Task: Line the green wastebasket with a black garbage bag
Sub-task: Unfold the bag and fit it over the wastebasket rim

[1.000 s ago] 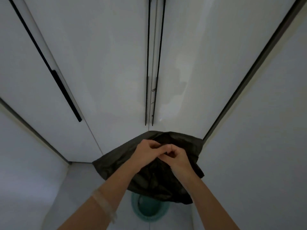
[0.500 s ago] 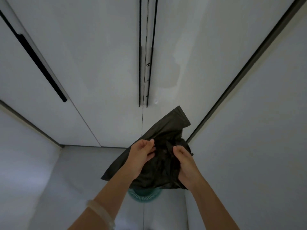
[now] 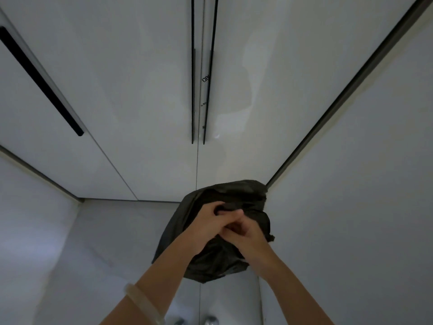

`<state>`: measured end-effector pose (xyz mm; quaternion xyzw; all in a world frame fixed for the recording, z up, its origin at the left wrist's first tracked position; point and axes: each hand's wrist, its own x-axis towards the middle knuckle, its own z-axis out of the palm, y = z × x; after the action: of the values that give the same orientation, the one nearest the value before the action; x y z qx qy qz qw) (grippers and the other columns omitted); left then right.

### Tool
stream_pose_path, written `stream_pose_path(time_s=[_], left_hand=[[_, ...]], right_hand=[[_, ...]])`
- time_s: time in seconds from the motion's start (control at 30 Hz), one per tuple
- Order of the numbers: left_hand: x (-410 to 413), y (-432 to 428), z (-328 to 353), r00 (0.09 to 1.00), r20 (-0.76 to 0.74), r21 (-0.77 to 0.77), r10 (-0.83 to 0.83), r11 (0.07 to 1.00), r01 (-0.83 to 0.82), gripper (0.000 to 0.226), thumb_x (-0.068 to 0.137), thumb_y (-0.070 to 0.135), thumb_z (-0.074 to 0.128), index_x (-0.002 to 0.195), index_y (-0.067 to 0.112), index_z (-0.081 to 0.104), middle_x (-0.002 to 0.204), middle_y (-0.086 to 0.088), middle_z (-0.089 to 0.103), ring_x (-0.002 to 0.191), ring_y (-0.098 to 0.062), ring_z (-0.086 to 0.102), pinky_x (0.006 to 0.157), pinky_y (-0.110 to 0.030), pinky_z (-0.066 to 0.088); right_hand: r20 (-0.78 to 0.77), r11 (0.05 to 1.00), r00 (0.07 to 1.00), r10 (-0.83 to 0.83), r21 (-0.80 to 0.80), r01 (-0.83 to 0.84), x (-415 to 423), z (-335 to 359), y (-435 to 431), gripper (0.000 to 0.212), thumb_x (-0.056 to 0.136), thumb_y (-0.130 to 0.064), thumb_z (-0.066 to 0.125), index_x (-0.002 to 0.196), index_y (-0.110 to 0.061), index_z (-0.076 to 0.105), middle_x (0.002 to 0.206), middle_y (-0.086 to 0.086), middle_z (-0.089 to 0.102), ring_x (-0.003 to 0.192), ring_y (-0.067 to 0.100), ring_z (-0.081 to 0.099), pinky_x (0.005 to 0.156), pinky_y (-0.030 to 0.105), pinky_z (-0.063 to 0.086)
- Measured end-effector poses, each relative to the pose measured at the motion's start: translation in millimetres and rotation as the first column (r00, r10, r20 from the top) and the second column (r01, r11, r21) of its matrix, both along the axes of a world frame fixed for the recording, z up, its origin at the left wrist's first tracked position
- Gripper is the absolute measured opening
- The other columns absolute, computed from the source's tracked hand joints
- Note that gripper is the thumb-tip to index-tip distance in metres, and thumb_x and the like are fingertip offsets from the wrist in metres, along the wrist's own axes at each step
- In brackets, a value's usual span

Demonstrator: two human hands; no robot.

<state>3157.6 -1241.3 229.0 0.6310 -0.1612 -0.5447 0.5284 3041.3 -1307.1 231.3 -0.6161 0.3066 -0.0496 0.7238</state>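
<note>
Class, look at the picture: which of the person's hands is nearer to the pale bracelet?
Left. The left hand is on the arm wearing the bracelet; the right hand is on the other arm, across the bag.

We saw that the garbage bag (image 3: 236,195) was thin black plastic film, crumpled and creased, with a dull sheen on its folds. The white cabinet doors (image 3: 145,95) were smooth and glossy, throwing soft reflections, and their long handle strips (image 3: 42,83) looked matt black. On the left wrist sat a pale, translucent bangle (image 3: 143,303), smooth and polished.
</note>
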Motion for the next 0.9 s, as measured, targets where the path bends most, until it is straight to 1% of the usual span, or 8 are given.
stream_pose_path(time_s=[0.07,0.13,0.2,0.3,0.4,0.5,0.67,0.9], left_hand=[[6,-4,-2,0.953,0.278,0.027,0.117,0.991,-0.13,0.025,0.087,0.027,0.058,0.096,0.006,0.069,0.092,-0.008,0.068,0.094,-0.023,0.064,0.088,-0.033,0.048],[13,-5,0,0.898,0.424,-0.032,0.118,0.993,-0.115,0.024,0.093,0.022,0.05,0.09,0.002,0.064,0.083,-0.006,0.062,0.083,-0.018,0.059,0.079,-0.03,0.045],[18,-4,3,0.927,0.374,-0.103,0.029,0.995,0.011,0.024,0.094,0.022,0.047,0.083,0.007,0.062,0.078,-0.002,0.06,0.076,-0.013,0.057,0.073,-0.025,0.044],[21,0,7,0.938,0.342,-0.097,-0.051,0.991,0.089,0.028,0.092,0.03,0.05,0.078,0.011,0.064,0.074,0.003,0.063,0.07,-0.004,0.06,0.069,-0.017,0.047],[33,11,4,0.893,0.433,-0.029,-0.12,0.989,0.147,0.033,0.086,0.033,0.06,0.082,0.001,0.064,0.074,-0.004,0.06,0.069,-0.011,0.056,0.068,-0.021,0.044],[50,25,2,0.852,0.486,0.053,-0.197,0.979,0.196,0.02,0.077,0.026,0.072,0.091,0.013,0.066,0.084,-0.001,0.067,0.078,-0.012,0.062,0.074,-0.021,0.048],[70,51,-16,0.288,0.854,0.425,-0.433,0.9,0.094,0.028,0.083,0.026,0.059,0.109,0.018,0.053,0.106,-0.005,0.067,0.09,-0.024,0.063,0.072,-0.033,0.048],[81,71,-23,0.435,0.697,0.667,-0.57,0.738,-0.103,0.032,0.089,0.037,0.051,0.106,0.012,0.061,0.11,-0.013,0.066,0.101,-0.032,0.062,0.084,-0.039,0.051]], right_hand=[[0.023,0.998,0.997,-0.07,-0.003,0.07,-7,0,0,0.03,0.09,-0.007,0.058,0.113,-0.022,0.067,0.115,0.008,0.07,0.107,0.018,0.067,0.089,0.026,0.055],[0.014,0.873,0.964,-0.267,-0.421,0.248,-18,-5,-12,0.031,0.086,-0.009,0.064,0.112,-0.026,0.062,0.119,0.01,0.064,0.11,0.026,0.063,0.089,0.033,0.055],[-0.168,0.644,0.959,-0.228,-0.765,0.019,-20,-7,-20,0.063,0.075,-0.032,0.074,0.131,-0.024,0.047,0.133,0.002,0.047,0.122,0.02,0.046,0.1,0.041,0.042],[-0.378,0.548,0.912,-0.161,-0.803,-0.236,-5,-17,-16,0.054,0.075,-0.049,0.065,0.123,-0.028,0.057,0.122,-0.008,0.057,0.113,0.012,0.052,0.101,0.037,0.033],[-0.174,0.507,0.909,-0.38,-0.861,0.047,5,-15,-29,0.015,0.085,-0.013,0.054,0.073,-0.014,0.063,0.07,0.004,0.065,0.065,0.023,0.061,0.077,0.042,0.049],[-0.159,0.468,0.881,-0.446,-0.88,0.078,8,-8,-54,0.011,0.086,-0.006,0.051,0.079,-0.008,0.059,0.081,0.007,0.056,0.075,0.023,0.054,0.077,0.042,0.045],[-0.025,0.424,0.857,-0.515,-0.876,0.229,14,4,-71,0.004,0.089,-0.006,0.044,0.086,-0.005,0.046,0.066,0.004,0.05,0.064,0.025,0.051,0.059,0.033,0.041],[-0.238,0.556,0.945,-0.224,-0.828,-0.077,2,7,-69,0.023,0.086,-0.015,0.053,0.106,-0.004,0.052,0.084,0.014,0.063,0.075,0.029,0.06,0.065,0.028,0.041]])
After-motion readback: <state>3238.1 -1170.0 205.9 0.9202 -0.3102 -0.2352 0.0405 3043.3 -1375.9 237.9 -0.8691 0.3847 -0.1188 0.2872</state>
